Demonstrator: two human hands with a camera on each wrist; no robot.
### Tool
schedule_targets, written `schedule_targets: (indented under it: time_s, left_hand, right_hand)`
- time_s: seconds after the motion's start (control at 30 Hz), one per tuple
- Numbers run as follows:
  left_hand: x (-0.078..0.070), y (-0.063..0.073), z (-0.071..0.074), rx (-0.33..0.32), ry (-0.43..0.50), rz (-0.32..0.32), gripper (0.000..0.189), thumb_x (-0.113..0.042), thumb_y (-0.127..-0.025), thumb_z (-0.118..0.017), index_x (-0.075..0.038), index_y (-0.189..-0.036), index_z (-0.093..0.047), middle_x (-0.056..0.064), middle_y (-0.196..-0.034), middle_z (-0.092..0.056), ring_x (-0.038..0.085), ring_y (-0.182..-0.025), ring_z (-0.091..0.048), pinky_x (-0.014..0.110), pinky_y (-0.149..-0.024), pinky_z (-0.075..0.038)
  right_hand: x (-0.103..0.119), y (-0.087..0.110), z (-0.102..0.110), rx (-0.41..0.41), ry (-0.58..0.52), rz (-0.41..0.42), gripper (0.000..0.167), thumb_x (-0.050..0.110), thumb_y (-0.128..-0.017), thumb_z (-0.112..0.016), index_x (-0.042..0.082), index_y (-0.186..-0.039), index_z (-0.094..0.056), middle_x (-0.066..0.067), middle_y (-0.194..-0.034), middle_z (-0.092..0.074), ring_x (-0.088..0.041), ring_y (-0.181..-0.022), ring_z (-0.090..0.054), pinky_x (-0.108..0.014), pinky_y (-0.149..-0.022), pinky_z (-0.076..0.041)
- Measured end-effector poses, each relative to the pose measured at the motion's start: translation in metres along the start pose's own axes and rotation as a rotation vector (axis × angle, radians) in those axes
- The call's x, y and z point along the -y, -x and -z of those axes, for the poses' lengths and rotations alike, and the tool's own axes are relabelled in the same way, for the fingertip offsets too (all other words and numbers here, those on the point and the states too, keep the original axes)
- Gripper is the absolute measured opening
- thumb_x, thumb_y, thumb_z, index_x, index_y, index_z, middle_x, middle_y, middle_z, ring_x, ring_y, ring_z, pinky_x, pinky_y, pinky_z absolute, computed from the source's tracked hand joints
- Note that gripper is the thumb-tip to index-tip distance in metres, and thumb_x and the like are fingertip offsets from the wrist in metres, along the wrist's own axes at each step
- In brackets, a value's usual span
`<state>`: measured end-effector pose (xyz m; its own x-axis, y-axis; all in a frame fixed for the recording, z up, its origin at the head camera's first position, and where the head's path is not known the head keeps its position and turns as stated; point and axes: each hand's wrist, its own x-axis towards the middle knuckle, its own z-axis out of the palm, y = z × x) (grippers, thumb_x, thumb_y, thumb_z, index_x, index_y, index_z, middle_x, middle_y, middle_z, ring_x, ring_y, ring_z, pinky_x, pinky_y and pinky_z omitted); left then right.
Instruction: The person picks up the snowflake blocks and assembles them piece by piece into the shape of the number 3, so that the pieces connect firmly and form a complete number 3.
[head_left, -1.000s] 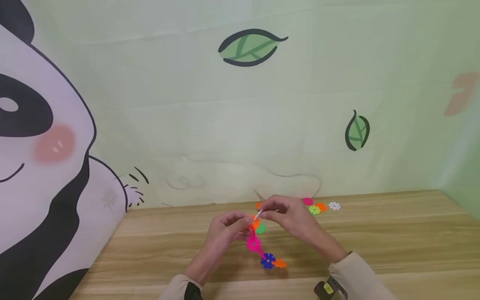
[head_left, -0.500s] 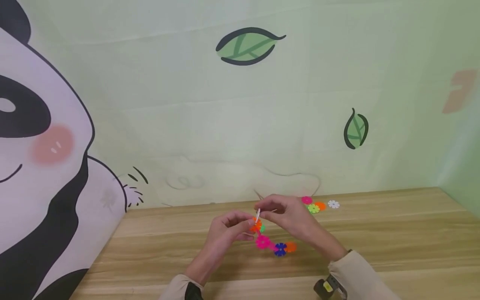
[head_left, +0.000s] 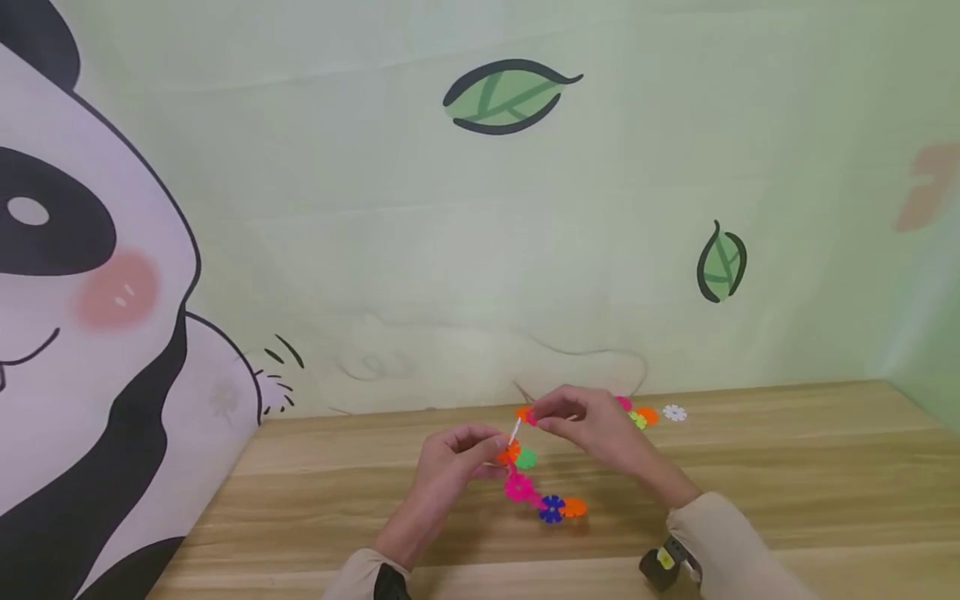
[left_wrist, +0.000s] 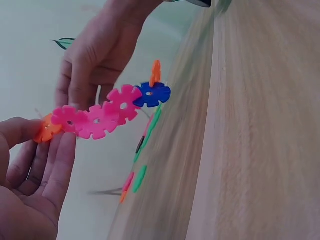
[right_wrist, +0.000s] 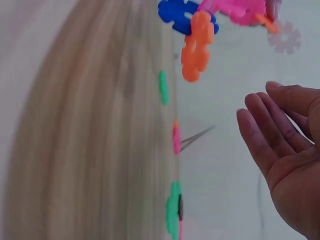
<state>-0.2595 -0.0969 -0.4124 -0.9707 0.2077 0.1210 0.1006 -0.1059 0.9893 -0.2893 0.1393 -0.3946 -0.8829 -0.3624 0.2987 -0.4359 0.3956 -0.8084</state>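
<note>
My left hand (head_left: 453, 462) pinches an orange snowflake disc (left_wrist: 48, 128) at the near end of a linked chain. From it run several pink discs (left_wrist: 96, 121), then a blue disc (head_left: 552, 509) and another orange disc (head_left: 574, 507) at the far end. The chain hangs in the air over the table. A white snowflake disc (head_left: 515, 430) stands edge-on, slotted at the orange disc by my left fingertips. Just right of that white disc is my right hand (head_left: 603, 429). Its fingers are loosely bent and hold nothing in the right wrist view, a small gap from the disc.
Loose discs lie on the wooden table (head_left: 337, 500): a green disc (head_left: 526, 458) behind the chain, and a yellow-green disc (head_left: 638, 419), an orange disc (head_left: 648, 415) and a white disc (head_left: 675, 412) near the back wall. The wall (head_left: 390, 250) carries panda and leaf prints.
My right hand has let go of the white disc and moved slightly right. The white disc stays on the chain in my left hand. The chain's hanging end has swung right.
</note>
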Motion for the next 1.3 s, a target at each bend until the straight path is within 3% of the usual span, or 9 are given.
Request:
schedule_targets:
  time_s: [0.27,0.37,0.6,0.77,1.1,1.3]
  left_hand:
    - [0.001,-0.002,0.003,-0.006,0.008,0.010,0.020,-0.006,-0.096,-0.078,0.009,-0.108,-0.074,0.011,-0.099,-0.075,0.022,-0.088,-0.076,0.042,-0.085,-0.065]
    - [0.000,-0.002,0.004,-0.011,0.003,0.004,0.019,-0.006,-0.096,-0.077,0.009,-0.108,-0.074,0.011,-0.098,-0.075,0.022,-0.088,-0.076,0.042,-0.085,-0.065]
    - [-0.003,-0.002,0.002,-0.042,0.009,0.008,0.021,-0.005,-0.096,-0.078,0.011,-0.109,-0.073,0.010,-0.097,-0.075,0.021,-0.086,-0.075,0.040,-0.083,-0.066]
    - [-0.003,-0.002,0.002,-0.044,0.004,0.005,0.020,-0.005,-0.096,-0.078,0.010,-0.108,-0.073,0.010,-0.097,-0.074,0.020,-0.087,-0.074,0.041,-0.084,-0.066]
    - [-0.005,-0.001,0.003,-0.037,-0.009,0.001,0.020,-0.005,-0.097,-0.077,0.010,-0.109,-0.073,0.010,-0.097,-0.075,0.020,-0.087,-0.076,0.041,-0.084,-0.066]
    - [-0.005,-0.001,0.004,-0.036,-0.013,0.000,0.020,-0.006,-0.097,-0.077,0.010,-0.109,-0.073,0.010,-0.098,-0.075,0.020,-0.087,-0.075,0.041,-0.084,-0.066]
  right_hand:
    - [-0.022,-0.025,-0.007,0.014,0.161,-0.091,0.016,0.007,-0.100,-0.074,0.004,-0.116,-0.076,0.000,-0.105,-0.075,-0.022,-0.102,-0.070,-0.041,-0.092,-0.061]
    - [-0.031,-0.036,-0.012,0.024,0.195,-0.117,0.017,0.004,-0.099,-0.074,0.003,-0.116,-0.076,-0.003,-0.108,-0.076,-0.025,-0.105,-0.070,-0.043,-0.095,-0.060]
    - [-0.042,-0.054,-0.018,0.069,0.238,-0.096,0.022,-0.003,-0.096,-0.071,0.000,-0.117,-0.076,-0.012,-0.115,-0.075,-0.030,-0.106,-0.070,-0.044,-0.094,-0.061]
    - [-0.042,-0.059,-0.021,0.094,0.311,-0.088,0.021,-0.004,-0.094,-0.072,-0.001,-0.114,-0.076,-0.012,-0.112,-0.076,-0.031,-0.107,-0.070,-0.047,-0.098,-0.059]
    - [-0.046,-0.063,-0.024,0.061,0.430,-0.117,0.017,0.000,-0.091,-0.079,-0.003,-0.107,-0.076,-0.011,-0.101,-0.073,-0.026,-0.095,-0.066,-0.045,-0.093,-0.059]
    - [-0.041,-0.067,-0.028,0.097,0.520,-0.164,0.019,0.008,-0.090,-0.084,-0.001,-0.105,-0.077,-0.008,-0.095,-0.071,-0.023,-0.087,-0.061,-0.043,-0.090,-0.059]
